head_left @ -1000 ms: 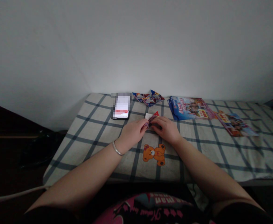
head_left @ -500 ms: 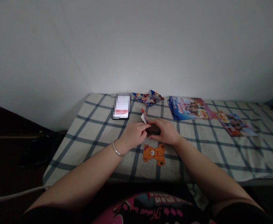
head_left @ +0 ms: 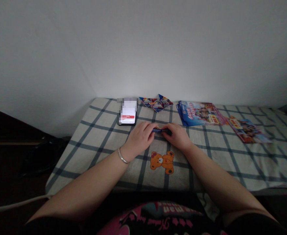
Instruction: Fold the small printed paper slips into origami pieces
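Note:
Between my hands, a narrow folded piece of blue printed paper [head_left: 157,130] is held by its two ends, just over the checked cloth. My left hand [head_left: 142,136], with a silver bangle at the wrist, pinches its left end. The right end is pinched by my right hand [head_left: 177,135]. Fingers cover most of the paper, so its full shape is hidden. Beyond my hands lies a folded paper figure [head_left: 156,103] with pointed corners, printed in blue and red.
A lit phone [head_left: 128,112] lies behind my left hand. To the right are a stack of printed leaflets [head_left: 198,113] and another leaflet [head_left: 248,130]. The checked cloth [head_left: 96,133] carries a bear print [head_left: 161,161]. A white wall [head_left: 143,49] borders the far edge.
The paper showed a dark side and an upright white and red flap; now it is a thin blue strip. Both hands have shifted slightly and hold opposite ends.

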`<control>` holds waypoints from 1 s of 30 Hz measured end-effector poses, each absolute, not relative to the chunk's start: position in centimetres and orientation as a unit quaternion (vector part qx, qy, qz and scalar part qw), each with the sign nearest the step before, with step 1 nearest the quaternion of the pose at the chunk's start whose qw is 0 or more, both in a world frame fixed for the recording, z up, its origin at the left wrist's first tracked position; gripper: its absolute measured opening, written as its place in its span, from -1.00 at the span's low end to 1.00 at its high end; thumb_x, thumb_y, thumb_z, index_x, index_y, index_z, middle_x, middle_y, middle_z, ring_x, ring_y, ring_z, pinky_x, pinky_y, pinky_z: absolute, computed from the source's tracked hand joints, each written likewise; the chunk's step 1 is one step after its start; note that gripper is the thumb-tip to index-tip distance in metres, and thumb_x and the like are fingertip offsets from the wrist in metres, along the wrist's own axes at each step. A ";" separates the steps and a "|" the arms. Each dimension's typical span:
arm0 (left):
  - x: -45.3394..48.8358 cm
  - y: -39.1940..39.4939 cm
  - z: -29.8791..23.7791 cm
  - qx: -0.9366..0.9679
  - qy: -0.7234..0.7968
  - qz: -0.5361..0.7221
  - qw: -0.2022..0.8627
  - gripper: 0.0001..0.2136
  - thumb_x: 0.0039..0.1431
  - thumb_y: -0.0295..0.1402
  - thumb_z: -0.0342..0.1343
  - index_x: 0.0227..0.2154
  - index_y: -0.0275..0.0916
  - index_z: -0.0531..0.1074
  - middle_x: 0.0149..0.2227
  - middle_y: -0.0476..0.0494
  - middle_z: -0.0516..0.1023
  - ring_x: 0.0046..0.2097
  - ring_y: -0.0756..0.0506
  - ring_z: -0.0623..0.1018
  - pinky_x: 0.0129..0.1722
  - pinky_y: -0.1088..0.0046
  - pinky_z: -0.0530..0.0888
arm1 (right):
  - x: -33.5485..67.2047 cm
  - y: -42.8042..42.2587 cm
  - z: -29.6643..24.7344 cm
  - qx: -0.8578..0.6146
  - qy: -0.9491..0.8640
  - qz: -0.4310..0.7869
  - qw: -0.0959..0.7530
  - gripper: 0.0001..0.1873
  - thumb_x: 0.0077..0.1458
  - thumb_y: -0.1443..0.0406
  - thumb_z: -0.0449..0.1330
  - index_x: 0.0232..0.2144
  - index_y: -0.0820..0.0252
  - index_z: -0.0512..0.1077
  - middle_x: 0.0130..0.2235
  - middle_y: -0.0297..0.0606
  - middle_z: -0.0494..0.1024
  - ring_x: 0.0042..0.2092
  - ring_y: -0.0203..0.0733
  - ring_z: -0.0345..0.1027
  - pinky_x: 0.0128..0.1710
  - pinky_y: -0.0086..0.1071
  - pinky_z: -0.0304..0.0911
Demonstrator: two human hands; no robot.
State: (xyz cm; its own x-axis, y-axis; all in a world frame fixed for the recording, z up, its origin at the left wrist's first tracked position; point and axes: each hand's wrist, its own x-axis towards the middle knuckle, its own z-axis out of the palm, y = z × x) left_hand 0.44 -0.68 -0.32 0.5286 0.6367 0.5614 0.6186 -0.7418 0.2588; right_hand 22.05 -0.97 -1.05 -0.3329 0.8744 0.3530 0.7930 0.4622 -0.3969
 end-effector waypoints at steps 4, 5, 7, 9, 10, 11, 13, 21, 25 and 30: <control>0.2 -0.5 -0.2 0.841 0.389 0.374 -0.043 -0.64 0.16 -0.48 0.16 0.03 -0.29 0.35 -0.05 -0.28 0.39 0.01 -0.25 0.43 0.01 0.08 0.47 | 22.2 -1.0 -0.9 -0.521 -0.812 0.073 0.253 -0.88 0.10 0.39 0.23 -0.26 0.16 0.48 -0.28 -0.21 0.55 -0.21 -0.09 0.43 -0.19 -0.29 0.29; 0.2 -0.4 -0.2 0.845 0.383 0.373 -0.033 -0.70 0.16 -0.50 0.16 -0.02 -0.27 0.38 -0.06 -0.26 0.39 0.00 -0.23 0.43 0.00 0.09 0.47 | 22.2 -1.0 -0.9 -0.521 -0.813 0.074 0.249 -0.89 0.10 0.39 0.23 -0.27 0.15 0.48 -0.29 -0.21 0.55 -0.20 -0.09 0.42 -0.19 -0.29 0.29; 0.1 -0.1 -0.5 0.867 0.348 0.358 0.007 -0.83 0.17 -0.53 0.13 -0.17 -0.24 0.42 -0.10 -0.19 0.41 -0.05 -0.18 0.46 -0.04 0.16 0.50 | 22.3 -1.1 -0.8 -0.520 -0.815 0.075 0.245 -0.89 0.10 0.39 0.23 -0.28 0.14 0.48 -0.29 -0.22 0.55 -0.20 -0.10 0.42 -0.19 -0.30 0.28; 0.1 0.2 -0.7 0.883 0.305 0.355 0.045 -0.84 0.18 -0.56 0.11 -0.20 -0.24 0.42 -0.10 -0.17 0.41 -0.06 -0.14 0.47 -0.06 0.22 0.51 | 22.3 -1.1 -0.7 -0.521 -0.813 0.079 0.246 -0.90 0.10 0.39 0.24 -0.29 0.14 0.47 -0.29 -0.23 0.55 -0.20 -0.11 0.42 -0.19 -0.30 0.27; 0.0 0.3 -0.8 0.887 0.290 0.354 0.055 -0.84 0.18 -0.56 0.10 -0.20 -0.24 0.42 -0.09 -0.17 0.41 -0.06 -0.13 0.48 -0.06 0.24 0.52 | 22.4 -1.1 -0.7 -0.522 -0.812 0.082 0.248 -0.90 0.10 0.39 0.24 -0.29 0.13 0.47 -0.29 -0.24 0.55 -0.21 -0.12 0.42 -0.19 -0.31 0.27; 0.0 0.3 -0.8 0.891 0.282 0.351 0.058 -0.83 0.18 -0.57 0.09 -0.20 -0.24 0.42 -0.09 -0.17 0.42 -0.05 -0.13 0.48 -0.06 0.24 0.52 | 22.4 -1.1 -0.6 -0.524 -0.810 0.086 0.249 -0.90 0.10 0.38 0.24 -0.29 0.13 0.46 -0.29 -0.25 0.55 -0.21 -0.12 0.42 -0.20 -0.31 0.26; 0.0 0.3 -0.9 0.899 0.271 0.339 0.057 -0.86 0.19 -0.57 0.09 -0.23 -0.24 0.43 -0.07 -0.16 0.45 -0.04 -0.13 0.49 -0.05 0.23 0.51 | 22.5 -1.1 -0.6 -0.527 -0.808 0.096 0.246 -0.90 0.09 0.38 0.25 -0.30 0.12 0.45 -0.29 -0.27 0.56 -0.22 -0.14 0.42 -0.21 -0.32 0.26; -0.2 0.4 -0.6 0.931 0.231 0.274 0.064 -0.83 0.23 -0.54 0.08 -0.16 -0.22 0.48 -0.03 -0.14 0.51 -0.06 -0.11 0.53 -0.07 0.26 0.51 | 23.0 -1.0 -0.8 -0.528 -0.809 0.108 0.235 -0.87 0.05 0.36 0.29 -0.31 0.13 0.43 -0.31 -0.28 0.55 -0.24 -0.17 0.41 -0.24 -0.34 0.25; 0.0 0.1 -0.3 0.935 0.250 0.244 0.054 -0.83 0.28 -0.50 0.06 -0.15 -0.21 0.50 -0.03 -0.12 0.53 -0.08 -0.12 0.53 -0.08 0.25 0.51 | 23.0 -1.0 -0.8 -0.521 -0.813 0.106 0.239 -0.86 0.05 0.34 0.31 -0.31 0.13 0.43 -0.32 -0.29 0.55 -0.25 -0.16 0.42 -0.25 -0.33 0.26; 0.1 0.0 -0.3 0.929 0.275 0.243 0.036 -0.77 0.29 -0.55 -0.03 -0.16 -0.23 0.49 -0.02 -0.14 0.52 -0.05 -0.10 0.53 -0.04 0.26 0.52 | 23.0 -0.9 -0.8 -0.511 -0.815 0.110 0.249 -0.87 0.07 0.32 0.29 -0.30 0.11 0.42 -0.29 -0.28 0.56 -0.23 -0.14 0.43 -0.22 -0.30 0.29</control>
State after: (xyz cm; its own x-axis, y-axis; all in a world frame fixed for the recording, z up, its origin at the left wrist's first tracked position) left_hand 0.09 -0.03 -0.31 0.7300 0.5293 0.4324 0.4938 -0.8458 0.2017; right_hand 23.04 -0.93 -0.80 -0.3528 0.8885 0.2934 0.7787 0.4526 -0.4345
